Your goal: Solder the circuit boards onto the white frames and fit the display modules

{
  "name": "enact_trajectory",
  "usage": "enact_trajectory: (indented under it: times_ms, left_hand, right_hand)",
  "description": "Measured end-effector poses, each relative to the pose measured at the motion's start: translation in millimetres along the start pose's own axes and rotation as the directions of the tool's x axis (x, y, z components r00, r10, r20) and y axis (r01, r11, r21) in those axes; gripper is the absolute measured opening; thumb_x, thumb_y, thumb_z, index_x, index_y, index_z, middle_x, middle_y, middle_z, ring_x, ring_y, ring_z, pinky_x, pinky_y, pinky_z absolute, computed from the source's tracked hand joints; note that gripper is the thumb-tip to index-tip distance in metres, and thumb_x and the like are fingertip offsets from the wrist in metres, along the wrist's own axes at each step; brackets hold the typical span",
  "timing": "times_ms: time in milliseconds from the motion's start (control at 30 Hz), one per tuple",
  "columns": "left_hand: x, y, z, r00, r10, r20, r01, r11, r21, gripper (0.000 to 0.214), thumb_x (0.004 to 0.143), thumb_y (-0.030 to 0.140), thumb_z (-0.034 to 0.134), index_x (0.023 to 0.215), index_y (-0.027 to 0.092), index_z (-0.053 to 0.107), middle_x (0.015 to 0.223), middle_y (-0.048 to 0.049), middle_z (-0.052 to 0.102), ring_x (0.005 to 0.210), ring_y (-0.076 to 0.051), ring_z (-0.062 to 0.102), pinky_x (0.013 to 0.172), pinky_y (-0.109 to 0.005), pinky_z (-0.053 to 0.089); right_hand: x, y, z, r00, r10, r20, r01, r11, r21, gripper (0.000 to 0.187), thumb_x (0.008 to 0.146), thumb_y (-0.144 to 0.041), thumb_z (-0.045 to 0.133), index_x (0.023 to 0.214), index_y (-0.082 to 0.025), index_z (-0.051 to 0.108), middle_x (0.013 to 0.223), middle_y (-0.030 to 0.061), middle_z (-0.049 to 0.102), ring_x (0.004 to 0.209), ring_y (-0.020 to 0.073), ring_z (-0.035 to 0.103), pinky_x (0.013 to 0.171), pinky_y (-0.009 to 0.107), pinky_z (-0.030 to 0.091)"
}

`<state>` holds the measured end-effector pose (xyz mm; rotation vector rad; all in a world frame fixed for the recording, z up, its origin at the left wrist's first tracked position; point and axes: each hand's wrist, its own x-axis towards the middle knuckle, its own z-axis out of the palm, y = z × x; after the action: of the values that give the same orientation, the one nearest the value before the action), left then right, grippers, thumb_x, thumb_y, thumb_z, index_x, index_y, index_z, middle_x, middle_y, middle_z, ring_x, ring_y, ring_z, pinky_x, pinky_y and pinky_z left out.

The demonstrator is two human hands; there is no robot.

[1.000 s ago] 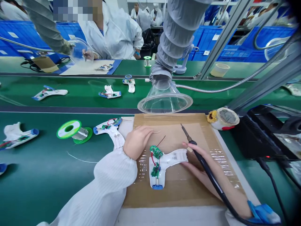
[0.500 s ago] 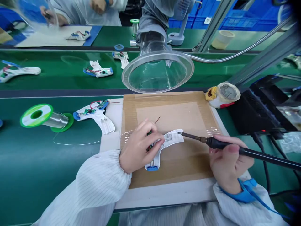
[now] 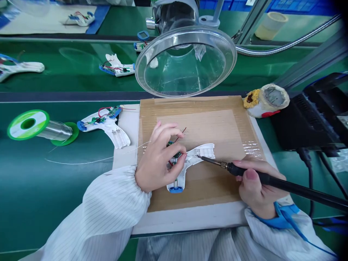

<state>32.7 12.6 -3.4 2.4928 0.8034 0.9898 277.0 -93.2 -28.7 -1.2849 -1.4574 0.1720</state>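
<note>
My right hand [image 3: 259, 185] grips a black soldering iron [image 3: 244, 173], its tip touching or almost touching the inside of a white curved plastic housing [image 3: 202, 150]. The housing lies on a brown cardboard pad [image 3: 214, 188] and has a blue end piece [image 3: 175, 189] at its lower end. Over its left part is my left hand [image 3: 160, 159], thumb and forefinger pinched on a thin solder wire [image 3: 127, 152] that runs in from the left. The wire's end is close to the iron tip. A green circuit board [image 3: 177, 154] is partly hidden behind the left fingers.
Left stands a solder wire spool [image 3: 58, 130], with another opened housing [image 3: 104, 125] beside it. A clear extraction hood [image 3: 186, 61] hangs above the pad. A tip-cleaner pot [image 3: 272, 99] and black soldering station [image 3: 304, 119] are at right. More housings [image 3: 116, 67] lie on the green strip behind.
The iron tip has moved left along the housing, from its far right end toward my left fingertips. My left hand stays over the housing. The view has tilted down slightly.
</note>
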Motion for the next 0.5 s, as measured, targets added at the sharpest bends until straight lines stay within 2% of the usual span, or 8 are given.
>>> enact_trajectory:
  times_ms: [200, 300, 500]
  left_hand:
    - [0.0, -1.2, 3.7, 1.000, 0.006, 0.003, -0.006, 1.000, 0.000, 0.012, 0.093, 0.010, 0.059, 0.087, 0.018, 0.067, 0.115, -0.0111, 0.061, 0.135, -0.031, 0.051, 0.124, -0.061, 0.029]
    - [0.4, -2.0, 4.8, 1.000, 0.011, 0.003, -0.011, 1.000, 0.000, 0.012, 0.093, 0.010, 0.059, 0.086, 0.018, 0.066, 0.116, -0.0110, 0.061, 0.134, -0.031, 0.051, 0.125, -0.062, 0.029]
    - [1.8, -1.9, 4.2, 1.000, -0.001, -0.023, 0.001, 1.000, -0.002, 0.013, 0.092, 0.010, 0.059, 0.085, 0.018, 0.066, 0.114, -0.0110, 0.062, 0.133, -0.031, 0.053, 0.124, -0.062, 0.030]
  right_hand:
    - [1.8, -1.6, 2.4, 0.999, -0.034, 0.005, 0.034, 0.998, 0.045, 0.013, 0.099, -0.028, 0.066, 0.099, -0.024, 0.078, 0.066, -0.0020, 0.067, 0.050, 0.0119, 0.058, 0.044, 0.028, 0.044]
    - [2.1, -1.8, 1.3, 0.999, -0.024, 0.035, 0.023, 0.999, 0.042, 0.011, 0.098, -0.026, 0.066, 0.101, -0.024, 0.078, 0.070, -0.0015, 0.070, 0.053, 0.0119, 0.059, 0.047, 0.028, 0.046]
    - [4.6, -2.2, -5.1, 0.988, -0.087, 0.127, 0.081, 0.995, 0.052, 0.013, 0.097, -0.025, 0.065, 0.102, -0.024, 0.077, 0.068, -0.0011, 0.068, 0.052, 0.0138, 0.059, 0.045, 0.029, 0.046]
